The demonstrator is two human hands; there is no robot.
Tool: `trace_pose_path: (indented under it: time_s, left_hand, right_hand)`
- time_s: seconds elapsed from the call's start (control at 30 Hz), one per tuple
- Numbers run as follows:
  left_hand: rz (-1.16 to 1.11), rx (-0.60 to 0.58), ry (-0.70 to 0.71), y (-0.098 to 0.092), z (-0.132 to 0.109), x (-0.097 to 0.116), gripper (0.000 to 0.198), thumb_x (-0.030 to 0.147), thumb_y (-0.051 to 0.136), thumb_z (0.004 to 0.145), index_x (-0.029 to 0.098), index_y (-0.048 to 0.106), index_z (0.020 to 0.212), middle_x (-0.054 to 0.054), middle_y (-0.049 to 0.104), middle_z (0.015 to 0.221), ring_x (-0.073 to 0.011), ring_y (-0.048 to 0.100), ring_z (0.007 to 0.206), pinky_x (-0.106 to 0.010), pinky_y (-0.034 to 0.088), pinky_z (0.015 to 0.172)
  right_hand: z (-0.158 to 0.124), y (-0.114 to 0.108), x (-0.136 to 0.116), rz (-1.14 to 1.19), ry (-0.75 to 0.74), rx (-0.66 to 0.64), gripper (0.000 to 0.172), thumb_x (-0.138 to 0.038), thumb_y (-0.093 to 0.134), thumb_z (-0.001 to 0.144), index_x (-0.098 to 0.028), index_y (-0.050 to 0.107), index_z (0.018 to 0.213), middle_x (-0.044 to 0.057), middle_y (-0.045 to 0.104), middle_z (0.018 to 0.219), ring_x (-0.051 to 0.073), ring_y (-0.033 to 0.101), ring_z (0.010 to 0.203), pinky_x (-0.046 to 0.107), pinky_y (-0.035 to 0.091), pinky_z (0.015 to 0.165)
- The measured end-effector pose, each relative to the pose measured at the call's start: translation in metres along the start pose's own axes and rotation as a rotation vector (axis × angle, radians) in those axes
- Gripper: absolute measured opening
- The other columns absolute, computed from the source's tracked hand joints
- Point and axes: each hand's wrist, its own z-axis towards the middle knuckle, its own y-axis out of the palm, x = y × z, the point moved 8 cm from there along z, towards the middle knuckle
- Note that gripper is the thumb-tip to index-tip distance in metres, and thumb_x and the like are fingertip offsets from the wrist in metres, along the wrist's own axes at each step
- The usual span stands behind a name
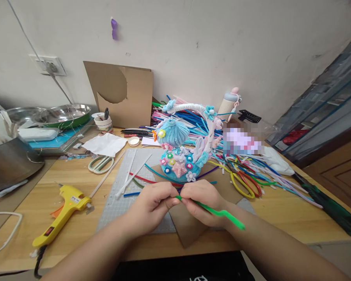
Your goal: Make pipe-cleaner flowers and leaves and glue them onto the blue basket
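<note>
Both my hands meet at the front of the grey cutting mat (pixel 111 210), pinching a bright green pipe cleaner (pixel 222 213). My left hand (pixel 153 205) grips its end between thumb and fingers. Right beside it, my right hand (pixel 203 199) is closed on the same pipe cleaner, whose free length sticks out to the right over my wrist. Just behind the hands stands a blue pipe-cleaner basket (pixel 179 171) decorated with flowers, a shell shape and an arched white handle. Loose red, blue and purple pipe cleaners lie around its base, and cardboard (pixel 183 230) lies under my hands.
A yellow glue gun (pixel 66 210) lies at left, near green-handled scissors (pixel 101 164). At right are yellow-handled scissors (pixel 242 185) and a dark green tool (pixel 330 207). A heap of pipe cleaners (pixel 193 121) and a cardboard sheet (pixel 139 93) are by the wall.
</note>
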Motion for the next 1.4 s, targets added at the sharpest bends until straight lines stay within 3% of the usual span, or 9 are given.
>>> trace_pose_path:
  time_s: [0.1,0.2,0.33,0.4,0.5,0.6,0.7,0.93,1.4]
  left_hand:
    - [0.057,0.043,0.13,-0.002,-0.002,0.008,0.012,0.016,0.049,0.089,0.016,0.056,0.079,-0.001,0.053,0.067,-0.0111,0.048,0.062,-0.022,0.037,0.056]
    - [0.284,0.103,0.312,-0.004,-0.009,0.018,0.011,0.009,0.048,0.086,0.015,0.057,0.087,-0.003,0.057,0.069,-0.013,0.048,0.062,-0.024,0.035,0.055]
    - [0.513,0.102,0.429,0.0,-0.016,0.019,0.017,0.007,0.049,0.084,0.016,0.058,0.094,-0.004,0.059,0.071,-0.0141,0.046,0.061,-0.027,0.032,0.054]
    - [0.366,0.1,0.342,-0.005,-0.012,0.013,0.014,0.008,0.049,0.085,0.017,0.057,0.092,-0.003,0.058,0.072,-0.0134,0.047,0.063,-0.026,0.034,0.056]
    - [0.05,0.114,0.159,-0.011,-0.006,0.003,0.008,0.012,0.05,0.087,0.016,0.055,0.083,-0.001,0.054,0.069,-0.0117,0.048,0.064,-0.023,0.037,0.059]
    - [-0.11,0.083,0.011,-0.009,-0.003,-0.006,0.014,0.018,0.05,0.088,0.016,0.054,0.075,0.001,0.051,0.066,-0.0103,0.046,0.062,-0.022,0.036,0.059]
    - [-0.195,0.022,-0.092,-0.003,-0.003,-0.013,0.019,0.023,0.05,0.089,0.016,0.054,0.071,0.002,0.05,0.064,-0.0098,0.044,0.061,-0.021,0.034,0.058]
    - [-0.365,-0.081,-0.288,0.009,-0.005,-0.024,0.029,0.033,0.052,0.087,0.014,0.053,0.065,0.004,0.044,0.057,-0.0081,0.039,0.055,-0.02,0.031,0.053]
    - [-0.925,-0.178,-0.603,0.036,-0.016,-0.037,0.032,0.041,0.064,0.077,0.011,0.058,0.065,0.001,0.053,0.058,-0.004,0.038,0.038,-0.018,0.026,0.036]
  right_hand:
    - [-0.001,0.003,0.009,0.228,0.18,0.016,0.017,-0.016,0.046,0.082,-0.017,0.051,0.066,-0.002,0.047,0.056,0.009,0.041,0.052,0.021,0.032,0.05]
    - [-0.014,0.026,0.034,0.689,0.592,-0.01,0.017,-0.022,0.047,0.079,-0.017,0.048,0.062,-0.005,0.041,0.049,0.007,0.034,0.042,0.019,0.027,0.041]
    - [-0.036,0.071,0.037,1.339,1.011,-0.259,0.019,-0.029,0.042,0.078,-0.02,0.039,0.061,-0.012,0.027,0.039,0.003,0.012,0.028,0.017,0.011,0.031]
    - [-0.034,0.069,0.034,1.305,0.926,-0.326,0.021,-0.034,0.044,0.081,-0.019,0.043,0.067,-0.01,0.035,0.042,0.004,0.021,0.028,0.016,0.017,0.031]
    - [-0.016,0.035,0.032,0.763,0.551,-0.195,0.022,-0.038,0.057,0.08,-0.016,0.051,0.081,-0.003,0.051,0.062,0.008,0.042,0.046,0.019,0.031,0.042]
    - [-0.005,0.006,0.011,0.177,0.169,-0.039,0.012,-0.025,0.058,0.081,-0.016,0.053,0.086,0.0,0.053,0.07,0.011,0.045,0.059,0.023,0.036,0.054]
    - [-0.003,0.001,-0.005,-0.065,-0.033,0.01,0.008,-0.017,0.046,0.088,-0.016,0.053,0.086,0.002,0.057,0.069,0.012,0.049,0.062,0.024,0.037,0.057]
    - [-0.003,0.007,-0.006,-0.243,-0.062,-0.071,0.019,-0.016,0.04,0.086,-0.017,0.056,0.076,0.003,0.057,0.064,0.013,0.046,0.056,0.026,0.032,0.051]
    - [-0.007,0.011,0.003,0.027,-0.083,-0.128,0.02,-0.02,0.042,0.092,-0.015,0.058,0.082,0.006,0.062,0.072,0.013,0.054,0.064,0.024,0.04,0.057]
